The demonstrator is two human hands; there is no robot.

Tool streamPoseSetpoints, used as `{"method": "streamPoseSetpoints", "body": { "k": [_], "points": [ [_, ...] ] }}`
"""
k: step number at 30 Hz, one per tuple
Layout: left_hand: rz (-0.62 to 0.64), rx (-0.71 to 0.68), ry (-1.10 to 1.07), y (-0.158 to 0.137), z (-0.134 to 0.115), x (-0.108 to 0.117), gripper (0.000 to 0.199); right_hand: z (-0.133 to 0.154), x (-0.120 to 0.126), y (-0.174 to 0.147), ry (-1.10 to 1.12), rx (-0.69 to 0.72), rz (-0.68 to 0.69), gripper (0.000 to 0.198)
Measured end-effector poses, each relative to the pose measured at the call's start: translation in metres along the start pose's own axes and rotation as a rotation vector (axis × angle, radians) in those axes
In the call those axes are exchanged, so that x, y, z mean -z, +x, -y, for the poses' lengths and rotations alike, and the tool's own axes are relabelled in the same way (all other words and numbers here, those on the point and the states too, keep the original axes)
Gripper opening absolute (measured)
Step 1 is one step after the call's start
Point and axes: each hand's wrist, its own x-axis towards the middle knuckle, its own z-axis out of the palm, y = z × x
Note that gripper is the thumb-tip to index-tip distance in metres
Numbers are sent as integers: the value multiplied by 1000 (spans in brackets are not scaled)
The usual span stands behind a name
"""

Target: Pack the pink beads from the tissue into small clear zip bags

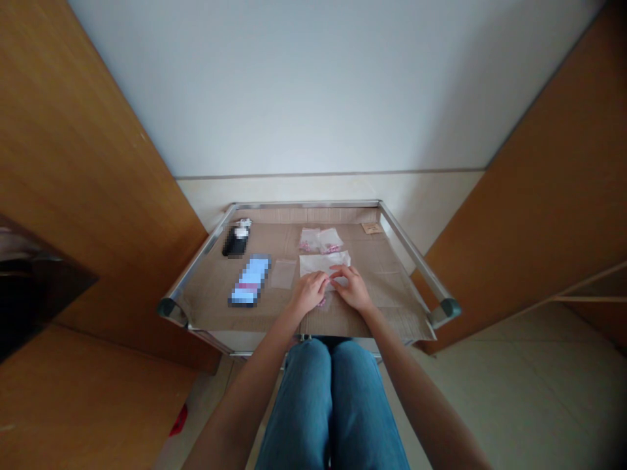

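My left hand (pixel 310 292) and my right hand (pixel 351 288) come together over the near middle of a cardboard-covered surface. Their fingertips are pinched close together at the upper edge of a small clear plastic bag (pixel 324 303) with small pink pieces in it; the fingers partly cover it. Just beyond lies a white sheet (pixel 323 262), its lower part behind my hands. Farther back are two clear bags, a left one (pixel 309 237) and a right one (pixel 331 239), with pink pieces gathered at their near ends. To the left a flat clear bag (pixel 283 274) rests on the cardboard.
A lit phone (pixel 251 281) lies at the left, with a black object (pixel 237 240) behind it. A small tan card (pixel 371 228) is near the back right corner. Metal rails (pixel 416 258) border the cardboard (pixel 392 294). Wooden panels stand on both sides.
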Motion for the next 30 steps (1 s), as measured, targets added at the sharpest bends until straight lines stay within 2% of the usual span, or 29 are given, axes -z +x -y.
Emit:
{"method": "streamPoseSetpoints", "body": {
  "k": [10, 19, 30],
  "points": [
    [11, -14, 23, 0, -1, -1, 18, 0, -2, 0, 2, 1, 6, 23],
    [25, -30, 22, 0, -2, 0, 17, 1, -2, -2, -20, 24, 2, 33],
    [24, -39, 27, 0, -3, 0, 18, 3, -2, -1, -43, 30, 22, 23]
  ]
}}
